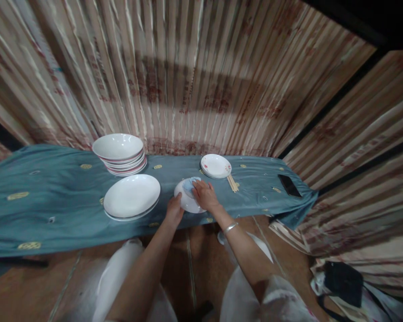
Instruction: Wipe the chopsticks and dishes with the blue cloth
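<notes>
**Small plate held and wiped at the table edge**

At far left, only blue tablecloth [36, 197], draped over the front edge. Left of centre, a stack of bowls [119, 153] against the back, presumably kept out of the way of the arms. Just in front, a big oval plate [131, 197] resting on another, flat and within easy reach.

At centre, the left hand [174, 210] gripping the near rim of a small plate [188, 199], fingers curled under and thumb on top, seemingly to hold it tilted and steady. Pressed onto the same plate, the right hand [204, 195], fingers close together and flat on a light blue cloth [190, 183], likely so the cloth stays against the surface. Bracelet [230, 227] on the right wrist.

Right of centre, near the back, a few small flowered plates [216, 166] stacked, with chopsticks [233, 182] just beside them. Further right, a dark phone [289, 185] lying near the table end, well apart from the dishes. At lower right, on the floor, a black bag [343, 282].
</notes>
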Demonstrator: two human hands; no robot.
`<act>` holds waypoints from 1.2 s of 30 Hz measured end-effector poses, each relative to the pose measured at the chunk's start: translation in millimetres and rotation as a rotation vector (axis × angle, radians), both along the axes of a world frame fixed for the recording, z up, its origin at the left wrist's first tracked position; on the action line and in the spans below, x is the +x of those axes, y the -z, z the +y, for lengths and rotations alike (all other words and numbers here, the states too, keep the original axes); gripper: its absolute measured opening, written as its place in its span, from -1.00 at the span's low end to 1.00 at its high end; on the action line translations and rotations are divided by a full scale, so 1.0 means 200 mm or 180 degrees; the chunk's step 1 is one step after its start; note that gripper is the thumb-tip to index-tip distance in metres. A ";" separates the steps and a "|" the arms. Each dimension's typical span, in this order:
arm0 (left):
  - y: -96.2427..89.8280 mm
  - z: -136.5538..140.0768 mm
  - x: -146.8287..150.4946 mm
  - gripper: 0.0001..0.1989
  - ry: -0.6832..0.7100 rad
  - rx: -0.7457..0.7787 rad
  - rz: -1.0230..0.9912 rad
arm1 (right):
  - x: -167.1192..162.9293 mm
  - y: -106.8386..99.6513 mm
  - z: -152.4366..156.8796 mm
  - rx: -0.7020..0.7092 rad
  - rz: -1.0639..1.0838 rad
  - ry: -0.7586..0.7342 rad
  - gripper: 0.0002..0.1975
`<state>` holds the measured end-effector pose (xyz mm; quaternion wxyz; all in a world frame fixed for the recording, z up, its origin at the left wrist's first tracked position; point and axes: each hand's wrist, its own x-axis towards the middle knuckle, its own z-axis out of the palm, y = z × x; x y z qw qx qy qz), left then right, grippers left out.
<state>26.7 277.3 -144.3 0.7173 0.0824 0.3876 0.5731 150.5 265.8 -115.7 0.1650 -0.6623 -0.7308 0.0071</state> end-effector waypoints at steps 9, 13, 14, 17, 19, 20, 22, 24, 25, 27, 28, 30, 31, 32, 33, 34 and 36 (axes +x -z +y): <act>-0.01 0.00 0.00 -0.94 -0.0062 -0.0106 0.0065 | 0.07 0.00 -0.09 -0.0060 0.0036 0.0141 -0.60; -0.01 0.01 0.00 -0.94 -0.0039 -0.0121 0.0083 | 0.08 0.01 -0.15 -0.0050 0.0092 0.0183 -0.59; -0.01 0.01 0.00 -0.93 -0.0028 -0.0115 0.0087 | 0.08 0.02 -0.17 -0.0010 0.0116 0.0203 -0.59; -0.01 0.00 -0.01 -0.89 0.0008 -0.0087 0.0103 | 0.08 0.06 -0.23 0.0182 0.0204 0.0218 -0.58; -0.01 0.00 -0.01 -0.86 0.0044 -0.0052 0.0096 | 0.07 0.10 -0.27 0.0340 0.0263 0.0167 -0.58; -0.01 0.00 -0.01 -0.86 0.0064 -0.0030 0.0087 | 0.06 0.11 -0.28 0.0413 0.0290 0.0143 -0.57; -0.01 -0.01 -0.02 -0.85 0.0100 0.0020 0.0065 | 0.04 0.14 -0.32 0.0525 0.0348 0.0116 -0.56; -0.01 -0.01 -0.02 -0.84 0.0123 0.0063 0.0059 | 0.02 0.16 -0.34 0.0588 0.0408 0.0116 -0.55; -0.01 -0.01 -0.02 -0.84 0.0133 0.0081 0.0062 | 0.00 0.17 -0.35 0.0610 0.0434 0.0116 -0.54; 0.00 0.00 -0.02 -0.84 0.0153 0.0110 0.0072 | -0.02 0.17 -0.36 0.0652 0.0466 0.0105 -0.52; 0.00 0.00 -0.02 -0.85 0.0160 0.0118 0.0080 | -0.03 0.18 -0.36 0.0673 0.0464 0.0090 -0.52; 0.01 0.00 -0.01 -0.88 0.0157 0.0124 0.0095 | -0.05 0.18 -0.36 0.0712 0.0421 0.0037 -0.51; 0.01 0.01 -0.01 -0.90 0.0147 0.0122 0.0101 | -0.05 0.18 -0.36 0.0732 0.0382 0.0003 -0.51; 0.01 0.01 -0.01 -0.91 0.0136 0.0121 0.0106 | -0.06 0.18 -0.36 0.0754 0.0340 -0.0036 -0.51; 0.01 0.01 -0.01 -0.92 0.0130 0.0124 0.0108 | -0.07 0.18 -0.36 0.0777 0.0300 -0.0080 -0.51; 0.01 0.01 -0.01 -0.92 0.0132 0.0133 0.0109 | -0.08 0.17 -0.36 0.0803 0.0267 -0.0120 -0.51; 0.01 0.01 -0.01 -0.91 0.0159 0.0160 0.0109 | -0.10 0.17 -0.36 0.0841 0.0217 -0.0194 -0.51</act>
